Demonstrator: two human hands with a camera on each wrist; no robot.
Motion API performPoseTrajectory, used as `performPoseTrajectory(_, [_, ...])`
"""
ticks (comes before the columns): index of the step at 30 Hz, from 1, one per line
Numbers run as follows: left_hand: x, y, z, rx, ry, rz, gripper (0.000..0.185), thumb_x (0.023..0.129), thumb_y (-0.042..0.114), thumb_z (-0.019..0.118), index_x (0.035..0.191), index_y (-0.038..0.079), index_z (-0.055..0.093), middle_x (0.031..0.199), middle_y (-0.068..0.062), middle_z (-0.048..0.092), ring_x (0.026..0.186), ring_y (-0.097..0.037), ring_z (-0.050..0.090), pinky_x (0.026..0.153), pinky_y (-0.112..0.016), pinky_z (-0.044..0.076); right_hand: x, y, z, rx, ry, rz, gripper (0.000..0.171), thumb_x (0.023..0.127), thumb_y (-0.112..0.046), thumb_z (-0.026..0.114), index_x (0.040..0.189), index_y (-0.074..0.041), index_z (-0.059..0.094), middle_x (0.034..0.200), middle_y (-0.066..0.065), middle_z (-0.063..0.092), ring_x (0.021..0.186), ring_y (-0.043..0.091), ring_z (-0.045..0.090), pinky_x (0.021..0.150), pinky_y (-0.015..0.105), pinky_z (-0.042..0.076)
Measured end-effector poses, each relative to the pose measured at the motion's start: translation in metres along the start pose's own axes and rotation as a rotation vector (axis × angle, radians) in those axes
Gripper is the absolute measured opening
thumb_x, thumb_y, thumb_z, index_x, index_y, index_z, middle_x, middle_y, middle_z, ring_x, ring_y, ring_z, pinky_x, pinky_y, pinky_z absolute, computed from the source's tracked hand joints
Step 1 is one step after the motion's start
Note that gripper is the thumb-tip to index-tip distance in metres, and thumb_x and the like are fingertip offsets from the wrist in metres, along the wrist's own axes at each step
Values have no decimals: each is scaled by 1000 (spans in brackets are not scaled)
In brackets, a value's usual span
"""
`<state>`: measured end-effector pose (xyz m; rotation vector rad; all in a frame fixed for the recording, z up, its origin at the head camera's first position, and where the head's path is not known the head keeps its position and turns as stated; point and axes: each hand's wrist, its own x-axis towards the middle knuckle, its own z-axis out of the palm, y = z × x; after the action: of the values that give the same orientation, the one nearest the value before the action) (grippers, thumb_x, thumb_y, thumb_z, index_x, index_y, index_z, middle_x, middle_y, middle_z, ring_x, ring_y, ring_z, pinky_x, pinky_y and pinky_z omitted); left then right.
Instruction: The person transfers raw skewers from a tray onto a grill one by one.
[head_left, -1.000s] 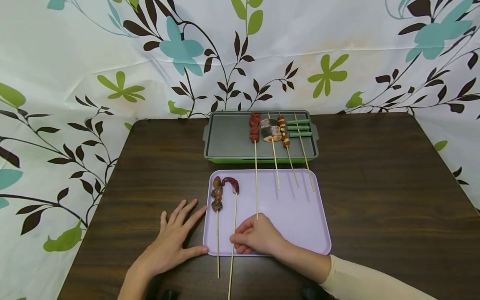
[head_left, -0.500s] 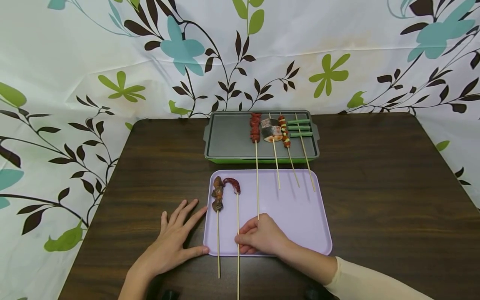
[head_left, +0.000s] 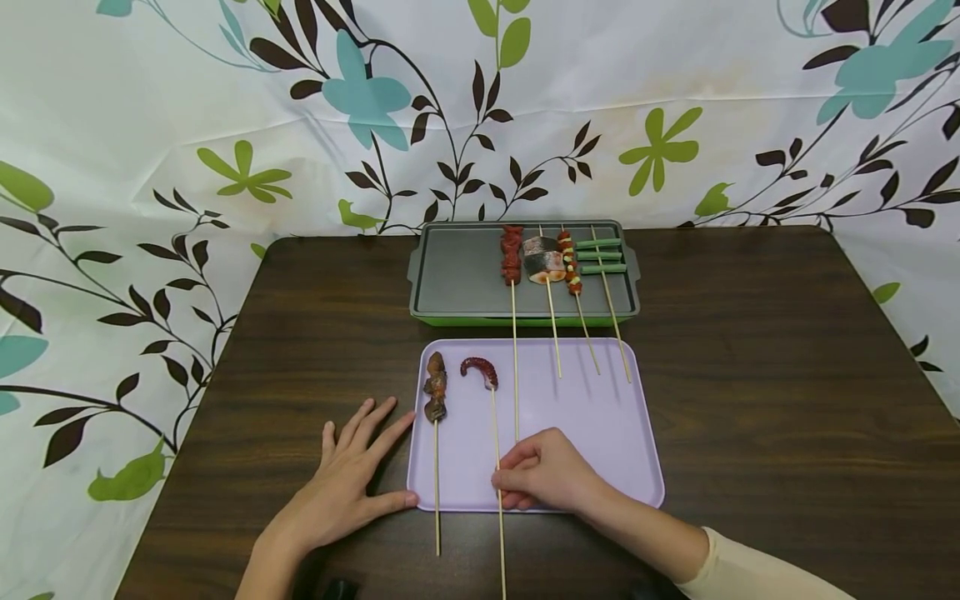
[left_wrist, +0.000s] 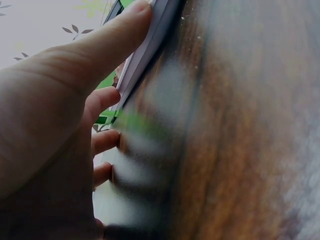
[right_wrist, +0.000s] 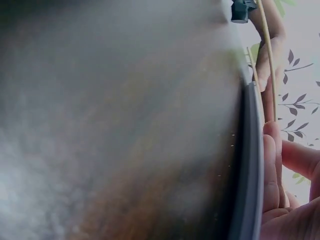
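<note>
A lilac tray [head_left: 600, 433] lies on the dark wooden table [head_left: 750, 375]. My right hand [head_left: 543, 479] pinches the stick of a skewer with a curled red octopus piece [head_left: 480, 369] on its far end. To the left of it lies a skewer of brown pieces [head_left: 434, 387]. My left hand [head_left: 352, 479] lies flat on the table, its thumb against the tray's left front edge [left_wrist: 155, 35]. In the right wrist view, my fingers [right_wrist: 277, 165] curl round the thin stick [right_wrist: 268, 55].
A grey grill plate [head_left: 457, 279] with a green base stands behind the tray. Several skewers lie on its right half: red meat [head_left: 511, 254], fish [head_left: 542, 260], a red-and-yellow one [head_left: 570, 262] and green beans [head_left: 598, 256]. Their sticks reach over the lilac tray. A leaf-patterned cloth hangs around the table.
My right hand has slid the octopus skewer to the right, away from the brown skewer, and turned its stick straighter. The left hand has stayed put.
</note>
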<state>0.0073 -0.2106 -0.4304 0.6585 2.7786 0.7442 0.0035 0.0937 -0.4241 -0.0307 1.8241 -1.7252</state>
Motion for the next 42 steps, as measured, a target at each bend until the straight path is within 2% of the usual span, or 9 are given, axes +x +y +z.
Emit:
performPoseTrajectory(8, [0, 0, 0, -5, -1, 1, 92, 80, 64, 69, 156, 35, 27, 162, -5, 15, 148, -37, 3, 100, -78, 0, -16, -3, 1, 28, -44, 3, 14, 84, -5, 74, 86, 7, 68, 69, 17, 70, 57, 16, 68, 52, 28, 55])
performPoseTrajectory(21, [0, 0, 0, -9, -3, -2, 92, 80, 64, 69, 156, 35, 26, 162, -5, 14, 148, -37, 2, 100, -78, -1, -29, -18, 12, -3, -119, -84, 9, 84, -1, 73, 85, 7, 70, 70, 14, 71, 59, 15, 69, 52, 23, 53])
performPoseTrajectory(26, [-1, 0, 0, -11, 0, 2, 92, 80, 63, 70, 156, 35, 27, 162, -5, 15, 148, -37, 2, 100, -78, 0, -28, -26, 11, -41, -103, -130, 8, 85, -2, 73, 83, 5, 70, 69, 13, 70, 59, 16, 68, 52, 23, 53])
performPoseTrajectory(34, [0, -1, 0, -10, 0, 4, 92, 80, 64, 69, 156, 34, 27, 162, -5, 15, 148, -38, 3, 100, -78, -1, -25, -41, 7, -85, -74, -150, 8, 85, -2, 73, 82, 5, 70, 68, 10, 70, 59, 15, 67, 54, 24, 54])
performPoseTrajectory(42, [0, -1, 0, -16, -8, 3, 92, 80, 63, 69, 156, 35, 26, 163, -4, 14, 148, -37, 2, 101, -78, -1, -12, -57, -1, -108, -43, -157, 9, 85, -3, 74, 85, 6, 70, 71, 11, 71, 62, 20, 70, 59, 33, 58])
